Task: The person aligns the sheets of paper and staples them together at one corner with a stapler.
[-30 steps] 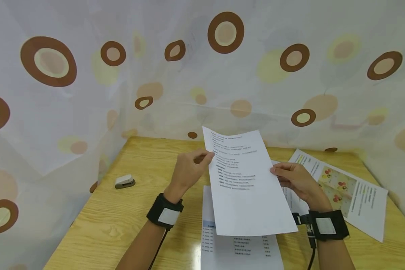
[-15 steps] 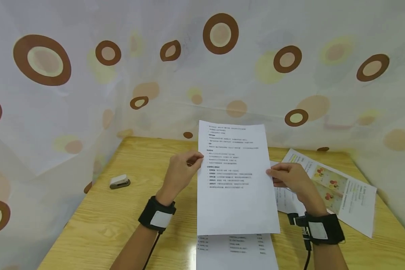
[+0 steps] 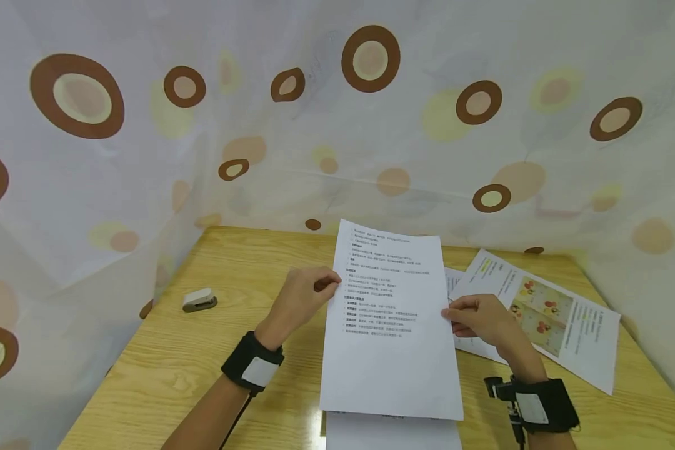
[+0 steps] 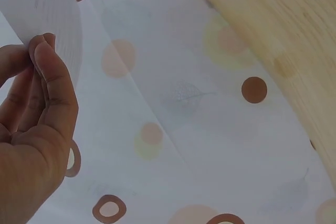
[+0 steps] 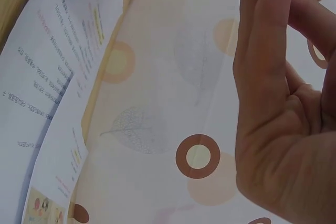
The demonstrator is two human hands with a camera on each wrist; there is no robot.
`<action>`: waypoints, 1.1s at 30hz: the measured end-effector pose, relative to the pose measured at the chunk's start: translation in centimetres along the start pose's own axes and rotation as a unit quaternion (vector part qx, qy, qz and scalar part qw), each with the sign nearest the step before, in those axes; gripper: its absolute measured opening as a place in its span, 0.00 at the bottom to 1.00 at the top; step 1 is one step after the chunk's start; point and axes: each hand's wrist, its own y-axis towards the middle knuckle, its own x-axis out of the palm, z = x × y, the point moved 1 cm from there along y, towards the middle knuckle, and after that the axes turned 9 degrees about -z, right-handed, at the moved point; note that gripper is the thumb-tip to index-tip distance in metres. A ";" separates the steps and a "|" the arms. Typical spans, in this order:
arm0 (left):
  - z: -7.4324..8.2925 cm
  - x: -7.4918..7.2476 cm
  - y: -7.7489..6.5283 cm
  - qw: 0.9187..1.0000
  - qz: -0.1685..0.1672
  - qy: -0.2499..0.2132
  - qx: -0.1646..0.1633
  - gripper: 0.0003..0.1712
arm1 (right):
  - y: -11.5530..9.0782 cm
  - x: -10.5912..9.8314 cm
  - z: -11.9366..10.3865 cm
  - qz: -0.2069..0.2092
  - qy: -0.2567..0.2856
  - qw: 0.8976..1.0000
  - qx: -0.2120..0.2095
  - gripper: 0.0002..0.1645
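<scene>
A printed sheet of paper [image 3: 390,369] is held up in front of me, tilted, with both hands at its side edges. My left hand [image 3: 302,299] pinches the left edge between thumb and forefinger; the left wrist view shows the same pinch on the paper [image 4: 58,14]. On the right edge, my right hand [image 3: 480,319] pinches with thumb and fingers. In the right wrist view its fingertips are cut off at the top. Below the held sheet, a second sheet [image 3: 394,434] lies on the table, mostly hidden.
A small white and grey stapler [image 3: 200,300] lies on the left of the wooden table [image 3: 247,262]. Printed sheets with a colour picture [image 3: 587,337] overlap at the right, behind my right hand. A patterned curtain [image 3: 315,125] encloses the table at the back and sides.
The held sheet has turned from slanted to nearly straight, then come lower and nearer, covering more of the sheet beneath. Both hands keep their pinch and have moved down with it.
</scene>
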 end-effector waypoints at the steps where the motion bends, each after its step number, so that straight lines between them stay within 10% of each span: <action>1: -0.1 0.1 -0.1 1.000 -0.003 0.001 0.001 0.06 | 0.0 0.1 0.2 -0.001 0.001 1.000 0.005 0.21; 33: -1.1 3.0 -1.3 0.980 -0.186 0.048 -0.055 0.03 | -0.7 2.8 3.6 -0.069 -0.008 0.996 0.052 0.12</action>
